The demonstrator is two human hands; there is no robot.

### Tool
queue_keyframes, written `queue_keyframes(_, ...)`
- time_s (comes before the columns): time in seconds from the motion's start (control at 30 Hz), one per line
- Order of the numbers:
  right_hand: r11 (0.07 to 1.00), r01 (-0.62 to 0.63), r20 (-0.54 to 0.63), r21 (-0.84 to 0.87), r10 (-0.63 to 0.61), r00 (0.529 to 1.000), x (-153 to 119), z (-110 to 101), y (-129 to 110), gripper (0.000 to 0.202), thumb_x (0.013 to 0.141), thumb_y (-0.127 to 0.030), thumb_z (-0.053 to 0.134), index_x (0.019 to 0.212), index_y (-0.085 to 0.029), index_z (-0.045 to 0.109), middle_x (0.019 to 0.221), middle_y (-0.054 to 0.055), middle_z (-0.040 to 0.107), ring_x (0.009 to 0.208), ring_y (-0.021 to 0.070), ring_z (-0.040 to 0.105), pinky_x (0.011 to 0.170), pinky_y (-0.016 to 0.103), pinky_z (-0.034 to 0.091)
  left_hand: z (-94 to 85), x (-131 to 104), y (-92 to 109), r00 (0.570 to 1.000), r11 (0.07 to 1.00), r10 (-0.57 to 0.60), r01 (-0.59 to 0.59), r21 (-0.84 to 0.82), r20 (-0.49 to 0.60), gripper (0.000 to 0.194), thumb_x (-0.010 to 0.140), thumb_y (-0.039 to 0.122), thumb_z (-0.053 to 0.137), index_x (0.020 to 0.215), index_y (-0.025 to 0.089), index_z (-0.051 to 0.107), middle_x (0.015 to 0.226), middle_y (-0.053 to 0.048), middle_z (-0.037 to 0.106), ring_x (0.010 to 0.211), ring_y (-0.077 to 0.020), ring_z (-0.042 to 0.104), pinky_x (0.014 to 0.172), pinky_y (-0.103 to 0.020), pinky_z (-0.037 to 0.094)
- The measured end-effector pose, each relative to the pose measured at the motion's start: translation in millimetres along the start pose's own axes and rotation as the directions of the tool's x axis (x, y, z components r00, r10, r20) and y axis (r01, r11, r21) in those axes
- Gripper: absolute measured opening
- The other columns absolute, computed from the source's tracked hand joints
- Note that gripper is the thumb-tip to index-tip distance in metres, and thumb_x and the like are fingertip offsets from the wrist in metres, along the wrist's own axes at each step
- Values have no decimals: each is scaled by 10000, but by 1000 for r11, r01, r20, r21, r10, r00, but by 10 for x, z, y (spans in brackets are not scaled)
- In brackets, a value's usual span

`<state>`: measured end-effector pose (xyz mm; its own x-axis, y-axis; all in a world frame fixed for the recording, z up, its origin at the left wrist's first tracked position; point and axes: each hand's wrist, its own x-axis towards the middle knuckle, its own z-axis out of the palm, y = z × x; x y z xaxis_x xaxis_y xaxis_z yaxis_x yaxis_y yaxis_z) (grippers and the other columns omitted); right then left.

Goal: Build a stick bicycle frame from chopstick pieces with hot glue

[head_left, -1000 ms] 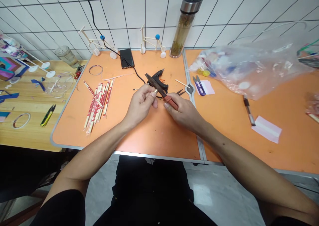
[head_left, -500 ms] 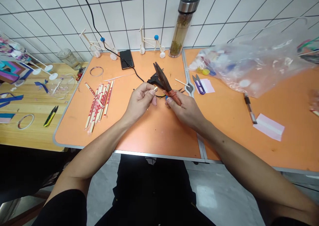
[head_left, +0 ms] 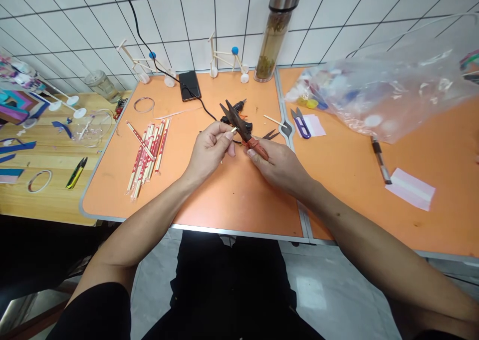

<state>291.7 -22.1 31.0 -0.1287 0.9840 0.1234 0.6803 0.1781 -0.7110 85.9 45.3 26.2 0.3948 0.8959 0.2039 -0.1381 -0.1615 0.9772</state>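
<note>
My left hand [head_left: 212, 148] pinches a short pale wooden stick [head_left: 234, 130] between thumb and fingers; its tip pokes out to the right. In my right hand [head_left: 275, 160] is a pair of scissors [head_left: 239, 123] with dark, rusty blades and reddish wrapped handles. The blades are parted a little and lie right by the stick's tip; whether they touch it I cannot tell. Behind the scissors a black glue gun [head_left: 238, 108] lies on the table, partly hidden by them. A dark pair of snips [head_left: 271, 134] shows just beyond my right hand.
Wrapped chopsticks [head_left: 145, 155] lie to the left. Two stick models [head_left: 224, 60] with white wheels, a phone [head_left: 190, 86] and a tea bottle [head_left: 275, 40] stand along the tiled wall. To the right are purple snips [head_left: 301, 124], a plastic bag [head_left: 366, 95] and a pen [head_left: 381, 161].
My right hand has moved the scissors left and slightly down, bringing the blades to the stick's tip. The left hand has stayed nearly still, holding the stick.
</note>
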Motion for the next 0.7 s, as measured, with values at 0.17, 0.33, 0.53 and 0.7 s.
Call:
queue_keyframes(0.17,1000,0,-5,-7,0,1000,-9,15,-2,409,1101,-450,519,1338,-218,761,1201,122,836,1050,336,749,855,418,515,-1,4,-19,999,999,32,-32,-9,7,503,944,694,848,978,219,688,624,34,680,494,-97,492,493,-245,327)
queue_keyframes(0.33,999,-21,14,-35,21,1000,0,6,-14,396,1098,-437,512,1295,-213,772,1088,115,816,950,314,727,817,409,501,-3,-2,-16,998,999,54,-54,7,15,486,973,680,828,968,218,677,634,32,679,535,-103,544,521,-235,356)
queue_keyframes(0.53,998,-34,35,-56,36,999,11,18,-4,381,1096,-418,504,1288,-215,763,1095,115,799,962,317,720,816,411,491,-10,2,-31,999,998,52,-52,40,6,481,988,682,805,974,217,681,647,29,677,549,-104,562,537,-235,380)
queue_keyframes(0.7,999,20,-10,-38,-20,1000,24,64,51,396,1078,-377,517,1341,-192,749,1158,145,792,1040,330,732,898,437,538,-3,-1,-38,999,998,46,-46,48,2,462,994,664,799,966,221,674,652,28,670,553,-105,561,534,-235,375)
